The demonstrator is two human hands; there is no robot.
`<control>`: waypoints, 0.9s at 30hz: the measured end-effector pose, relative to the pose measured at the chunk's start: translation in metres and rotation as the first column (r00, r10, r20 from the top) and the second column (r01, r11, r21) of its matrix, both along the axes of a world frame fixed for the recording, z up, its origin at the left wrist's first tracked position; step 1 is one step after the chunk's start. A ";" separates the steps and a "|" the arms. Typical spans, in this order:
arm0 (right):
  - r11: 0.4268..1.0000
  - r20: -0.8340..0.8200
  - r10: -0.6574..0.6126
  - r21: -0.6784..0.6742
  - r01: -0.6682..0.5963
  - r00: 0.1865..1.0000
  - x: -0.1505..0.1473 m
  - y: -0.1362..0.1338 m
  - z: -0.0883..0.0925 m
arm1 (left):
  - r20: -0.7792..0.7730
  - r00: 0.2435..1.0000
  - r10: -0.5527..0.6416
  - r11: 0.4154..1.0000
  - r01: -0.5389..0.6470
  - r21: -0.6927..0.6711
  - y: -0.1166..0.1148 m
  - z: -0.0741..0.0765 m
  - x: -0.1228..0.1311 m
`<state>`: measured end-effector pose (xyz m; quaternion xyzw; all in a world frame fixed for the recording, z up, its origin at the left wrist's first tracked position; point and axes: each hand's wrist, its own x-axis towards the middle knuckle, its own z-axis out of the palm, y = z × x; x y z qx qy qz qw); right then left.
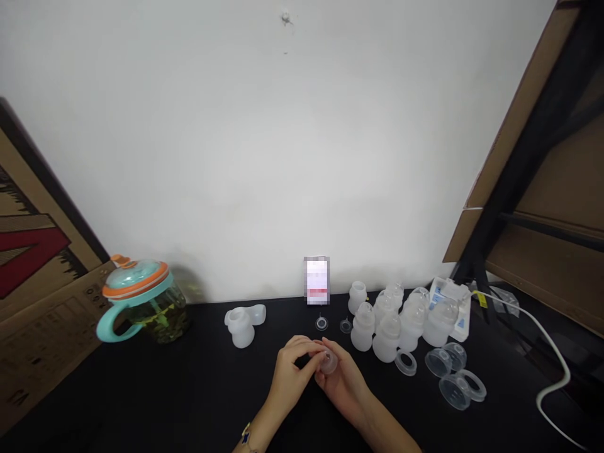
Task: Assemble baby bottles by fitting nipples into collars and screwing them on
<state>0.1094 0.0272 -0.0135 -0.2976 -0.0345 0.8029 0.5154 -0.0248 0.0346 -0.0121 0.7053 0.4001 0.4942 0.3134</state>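
A small translucent round piece (329, 361), which looks like a baby bottle teat, is held between my two hands above the black table. My left hand (293, 370) is closed, its thumb and fingertips pinching the piece from the left. Around its right side and underneath, my right hand (343, 379) is curled. Fingers partly hide the piece. Just beyond lie two thin clear teats or discs, one nearer the middle (321, 323) and another to its right (346, 326). Several frosted baby bottles (387, 340) with domed tops stand close together at the right.
An uncapped frosted bottle (241, 330) is at left beside a pale piece (258, 314). A tea jug (160, 308) stands farther left. On the right are a loose ring (406, 363), clear caps (454, 391) and a white cable (554, 352). A phone (317, 281) leans against the wall.
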 end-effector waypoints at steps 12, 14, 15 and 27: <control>0.999 0.006 0.043 0.029 -0.043 0.999 0.001 0.000 -0.004 | 0.007 1.000 0.018 1.000 -0.018 0.001 0.001 -0.001 0.000; 0.999 0.016 0.036 0.039 -0.037 0.999 0.001 0.000 -0.004 | 0.020 1.000 0.017 1.000 -0.017 0.002 0.001 0.000 0.000; 0.998 0.022 0.035 0.043 -0.036 0.999 0.001 0.000 -0.005 | 0.024 1.000 0.018 1.000 -0.018 0.001 0.001 0.000 0.000; 0.992 0.095 0.064 0.100 -0.073 0.993 0.001 -0.003 0.000 | 0.104 0.988 0.115 0.982 -0.098 -0.160 0.001 0.003 -0.003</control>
